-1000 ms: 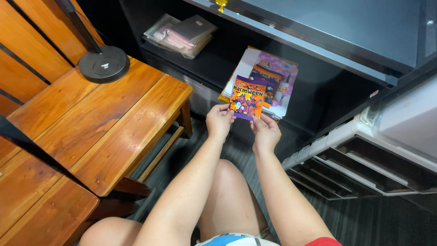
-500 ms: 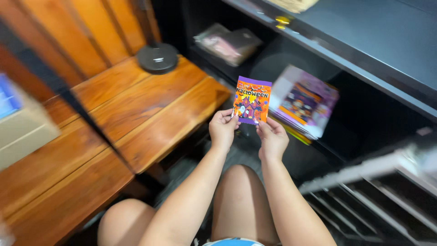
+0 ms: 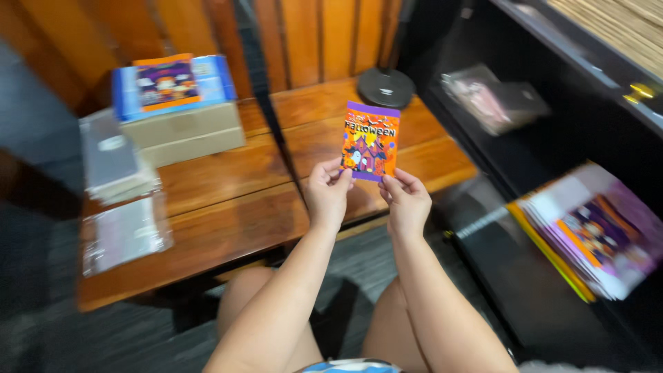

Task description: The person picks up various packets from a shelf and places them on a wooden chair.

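I hold a small orange and purple printed packet (image 3: pixel 370 141) upright in front of me, above the wooden table (image 3: pixel 228 214). My left hand (image 3: pixel 327 191) pinches its lower left corner. My right hand (image 3: pixel 405 200) pinches its lower right edge. A stack of similar purple and orange packets (image 3: pixel 594 231) lies on a low black shelf (image 3: pixel 525 290) to my right.
A cardboard box (image 3: pixel 185 132) topped with an orange and blue packet (image 3: pixel 171 84) stands on the table at the left, beside stacks of clear plastic sleeves (image 3: pixel 121 200). A round black base (image 3: pixel 385 87) sits at the table's back. A clear bag (image 3: pixel 494 102) lies on the shelf.
My view has swung left from the black shelf toward the wooden table. Both hands carried the packet left, away from the shelf stack, over the table edge.
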